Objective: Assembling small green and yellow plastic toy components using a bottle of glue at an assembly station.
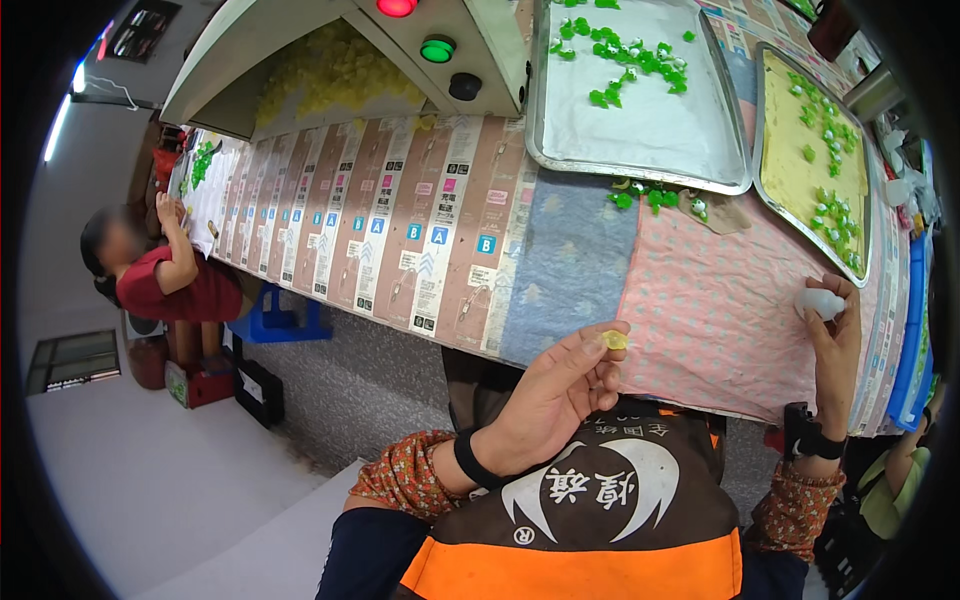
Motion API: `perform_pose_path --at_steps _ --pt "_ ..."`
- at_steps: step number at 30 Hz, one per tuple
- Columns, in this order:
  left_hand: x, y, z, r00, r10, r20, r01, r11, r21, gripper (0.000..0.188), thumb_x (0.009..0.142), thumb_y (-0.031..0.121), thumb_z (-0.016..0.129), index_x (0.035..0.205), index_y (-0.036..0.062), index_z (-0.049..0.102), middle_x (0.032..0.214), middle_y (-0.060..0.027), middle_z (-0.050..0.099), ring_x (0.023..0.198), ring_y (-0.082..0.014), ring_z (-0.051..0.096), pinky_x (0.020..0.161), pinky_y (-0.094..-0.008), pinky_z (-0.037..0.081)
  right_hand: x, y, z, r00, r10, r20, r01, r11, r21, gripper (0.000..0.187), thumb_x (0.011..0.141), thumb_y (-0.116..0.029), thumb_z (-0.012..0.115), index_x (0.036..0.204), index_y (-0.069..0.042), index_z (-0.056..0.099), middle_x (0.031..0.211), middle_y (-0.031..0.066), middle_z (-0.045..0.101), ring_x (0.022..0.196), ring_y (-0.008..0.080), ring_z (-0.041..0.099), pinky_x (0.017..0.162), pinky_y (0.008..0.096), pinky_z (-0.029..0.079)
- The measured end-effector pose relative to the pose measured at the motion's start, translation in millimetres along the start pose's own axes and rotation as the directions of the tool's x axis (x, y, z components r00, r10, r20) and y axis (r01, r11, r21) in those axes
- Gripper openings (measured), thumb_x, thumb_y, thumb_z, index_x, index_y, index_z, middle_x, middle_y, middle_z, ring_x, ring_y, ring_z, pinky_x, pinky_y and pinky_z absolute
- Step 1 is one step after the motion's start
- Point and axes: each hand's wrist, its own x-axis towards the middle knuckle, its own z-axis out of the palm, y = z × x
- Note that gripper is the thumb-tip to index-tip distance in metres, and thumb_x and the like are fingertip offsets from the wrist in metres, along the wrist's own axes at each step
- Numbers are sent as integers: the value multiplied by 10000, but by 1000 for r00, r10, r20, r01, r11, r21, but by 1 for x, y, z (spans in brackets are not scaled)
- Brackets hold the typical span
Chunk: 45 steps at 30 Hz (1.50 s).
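Above the table's front edge, my left hand (548, 398) pinches a small translucent yellow piece (614, 340) between thumb and fingertips. The other fingers curl loosely below it. Farther right, my right hand (836, 345) is closed around a small whitish plastic bottle (820, 303), held tilted over the pink cloth's right side. The pink dotted cloth (710, 310) lies under and between both hands, beside a blue cloth (572, 260). Several small green figures with white parts (660, 198) lie just beyond the pink cloth, next to a brown scrap (722, 215).
Two metal trays, one white-lined (640, 140) and one yellow-lined (800, 150), hold several green figures. At the back left stands a machine housing (490, 60) with yellow pieces inside. A person in red (165, 270) sits at the table's left end; another person's arm (905, 460) shows far right.
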Motion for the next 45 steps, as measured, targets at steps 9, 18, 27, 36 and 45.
perform_pose_path --at_steps 9,18,27,36,45 --pt "-2 2 0 996 66 -63 -57 990 132 280 1052 250 489 1240 48 537 1089 -27 581 921 -118 604 745 -269 526 -22 -24 -5 880 -374 -293 313 920 -234 581 795 62 424 1370 -9 453 1351 136 494 1271 247 486 1070 393 375" --pt "13 15 21 995 103 -4 -103 994 30 489 1077 405 354 1372 21 421 1276 -106 524 1249 -234 527 1104 -398 437 -65 -81 64 751 -659 -45 606 715 -349 427 753 94 572 1176 54 538 1141 178 578 1047 263 548 962 424 423" --pt "12 15 23 987 145 76 -152 983 107 536 1074 437 345 1473 80 332 1476 -142 437 1281 -211 503 1080 -365 429 -59 -96 133 740 -485 466 573 817 -58 414 730 11 702 1128 -47 602 905 115 531 835 298 496 749 405 414" --pt "12 19 16 990 102 96 -119 973 199 542 1082 402 340 1518 98 233 1524 -178 393 1287 -204 505 1047 -353 442 -57 -94 147 687 -491 535 629 771 -100 436 736 43 662 1158 -49 607 932 118 530 860 316 496 748 416 417" --pt "7 21 11 996 44 74 -54 990 132 508 1079 391 374 1490 103 294 1393 -114 493 1232 -206 538 1008 -357 483 -54 -94 141 734 -440 518 460 882 99 439 708 43 623 1141 -32 605 934 136 555 841 305 571 730 394 465"
